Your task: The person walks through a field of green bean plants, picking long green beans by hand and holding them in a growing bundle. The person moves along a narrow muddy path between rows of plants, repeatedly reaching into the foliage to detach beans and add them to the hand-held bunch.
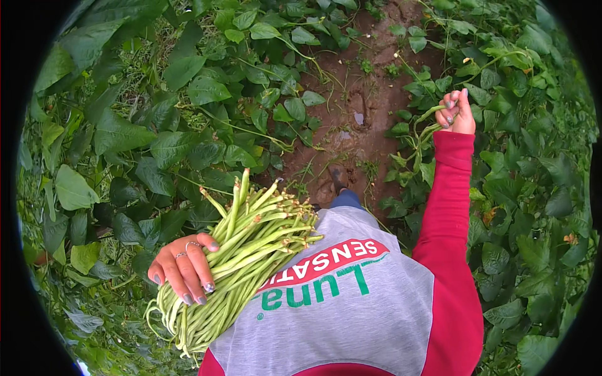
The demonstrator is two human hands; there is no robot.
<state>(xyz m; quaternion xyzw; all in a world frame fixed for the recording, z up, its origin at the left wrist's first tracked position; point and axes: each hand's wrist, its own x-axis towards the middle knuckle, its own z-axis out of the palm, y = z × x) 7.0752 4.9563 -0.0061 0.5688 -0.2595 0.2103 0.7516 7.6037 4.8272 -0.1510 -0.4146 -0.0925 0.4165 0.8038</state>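
A thick bundle of long green beans [235,269] lies against my grey shirt, its stem ends pointing up and the thin tips hanging toward the lower left. My left hand [184,268] is wrapped over the bundle from its left side, with rings on a finger. Out at the upper right, my right hand [458,113] is closed, its fingers curled among the plants. A couple of long green pods [430,113] run from that fist to the left and bend downward. Whether they are still joined to the vine cannot be made out.
Leafy bean plants [188,88] grow thickly on the left, and another row [520,207] stands on the right. Between them runs a muddy brown path [357,106] with small puddles. My foot [338,178] stands on the path.
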